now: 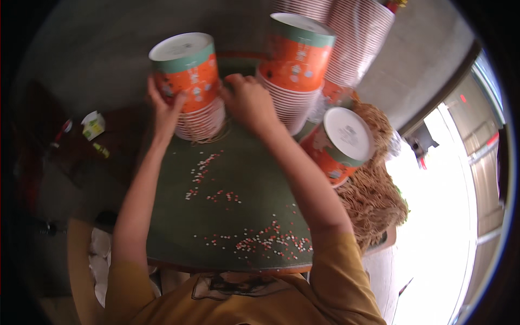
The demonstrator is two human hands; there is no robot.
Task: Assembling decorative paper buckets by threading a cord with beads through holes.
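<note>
A stack of upside-down paper buckets (195, 81), orange with a green band and a white base on top, stands at the far left of the table. My left hand (165, 111) is closed on its left side, thumb across the front. Thin straw-coloured twine (208, 140) runs around the stack's lower part. My right hand (249, 103) is at the stack's right side with bent fingers; the fingertips are partly hidden, and I cannot make out what is in them. Just right of it rises a second, taller stack of the same buckets (295, 65).
Another tilted bucket (346, 141) rests by a heap of brown twine (374, 200) at the table's right. Tall wrapped bucket stacks (360, 40) stand behind. Small red and white pellets (271, 241) lie scattered on the green tabletop (249, 179). A bright doorway opens at right.
</note>
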